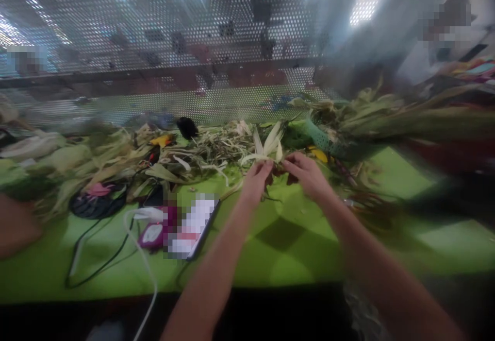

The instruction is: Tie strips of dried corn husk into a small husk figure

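Note:
Pale corn husk (269,142) fans out upward in several pointed strips, like petals, above the green table (247,258). At its base on the left side, the fingers of my left hand (256,178) are closed on it. My right hand (303,172) pinches the same base from the right, its thumb and fingertips pressed together. The exact spot where the fingertips meet is partly hidden and blurred. A mound of dry husk strips (216,148) lies just behind both hands.
On my left lie a phone (195,225), a purple-and-white device (154,233), a white cable (145,258) and a black bag (96,199). A green basket (323,132) with husks stands at the right. Behind rises a perforated metal screen (154,37). Other people appear at both sides.

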Available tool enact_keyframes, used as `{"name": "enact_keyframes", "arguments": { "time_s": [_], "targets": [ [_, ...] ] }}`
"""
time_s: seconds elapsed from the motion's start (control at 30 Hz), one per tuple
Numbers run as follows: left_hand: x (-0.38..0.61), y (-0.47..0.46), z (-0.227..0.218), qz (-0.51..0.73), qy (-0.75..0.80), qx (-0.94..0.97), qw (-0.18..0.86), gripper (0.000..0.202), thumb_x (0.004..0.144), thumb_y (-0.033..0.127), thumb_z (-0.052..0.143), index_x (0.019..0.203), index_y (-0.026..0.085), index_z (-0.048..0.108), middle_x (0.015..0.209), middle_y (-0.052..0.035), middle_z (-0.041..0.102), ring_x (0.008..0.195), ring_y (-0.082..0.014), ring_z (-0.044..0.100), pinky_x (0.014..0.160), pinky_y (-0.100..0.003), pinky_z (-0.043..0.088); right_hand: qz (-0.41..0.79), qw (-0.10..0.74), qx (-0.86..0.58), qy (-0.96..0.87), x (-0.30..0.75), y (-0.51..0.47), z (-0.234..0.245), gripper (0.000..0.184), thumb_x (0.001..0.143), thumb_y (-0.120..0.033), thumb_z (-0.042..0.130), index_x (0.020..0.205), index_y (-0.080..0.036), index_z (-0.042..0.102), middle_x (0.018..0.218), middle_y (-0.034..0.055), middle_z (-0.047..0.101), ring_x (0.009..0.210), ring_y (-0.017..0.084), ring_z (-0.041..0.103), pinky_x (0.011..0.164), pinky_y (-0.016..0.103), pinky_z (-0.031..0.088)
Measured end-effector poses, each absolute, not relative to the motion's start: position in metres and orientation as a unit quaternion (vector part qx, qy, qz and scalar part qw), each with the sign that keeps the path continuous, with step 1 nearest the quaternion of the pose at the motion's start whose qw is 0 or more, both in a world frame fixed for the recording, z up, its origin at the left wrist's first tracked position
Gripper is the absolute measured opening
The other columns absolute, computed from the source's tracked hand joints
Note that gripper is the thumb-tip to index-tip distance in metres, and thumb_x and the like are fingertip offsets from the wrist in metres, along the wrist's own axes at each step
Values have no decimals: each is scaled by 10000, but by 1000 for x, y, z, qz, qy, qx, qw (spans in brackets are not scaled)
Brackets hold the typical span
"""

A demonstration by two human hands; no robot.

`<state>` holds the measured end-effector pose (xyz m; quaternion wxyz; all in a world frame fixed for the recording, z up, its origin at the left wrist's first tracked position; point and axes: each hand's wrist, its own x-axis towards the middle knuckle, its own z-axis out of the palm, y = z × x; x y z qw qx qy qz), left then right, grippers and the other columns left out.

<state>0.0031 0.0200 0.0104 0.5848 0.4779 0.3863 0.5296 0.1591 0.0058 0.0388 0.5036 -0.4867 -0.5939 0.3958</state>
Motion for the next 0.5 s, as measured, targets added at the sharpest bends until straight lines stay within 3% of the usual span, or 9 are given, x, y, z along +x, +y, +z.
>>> {"name": "enact_keyframes", "arguments": {
  "time_s": [0.2, 0.33, 0.5],
  "targets": [
    [7, 18, 14, 529, 396, 492, 567, 324, 811, 494, 647, 901, 183, 644, 637, 28, 559, 522, -69, 450, 470, -204, 289, 487, 519, -448, -541, 153, 8, 36, 343, 719, -502, 738, 823, -184, 661, 682, -6, 604, 556, 104, 509, 457, 225, 345],
    [8, 20, 12, 522, 399, 530, 536, 274, 856, 441, 601, 846, 168, 612, 665, 8, 592, 511, -76, 442, 480, -218, 326, 456, 585, -442, -505, 151, 10, 33, 258, 665, -376, 781, 731, -193, 611, 688, -21, 596, 570, 92, 501, 525, 228, 390],
    [12, 23, 7, 534, 393, 525, 534, 269, 859, 437, 608, 850, 169, 597, 635, 23, 532, 512, -72, 418, 477, -213, 295, 377, 612, -466, -516, 148, 11, 27, 193, 728, -322, 683, 679, -201, 541, 614, -42, 507, 560, 97, 464, 553, 239, 409]
  ]
}}
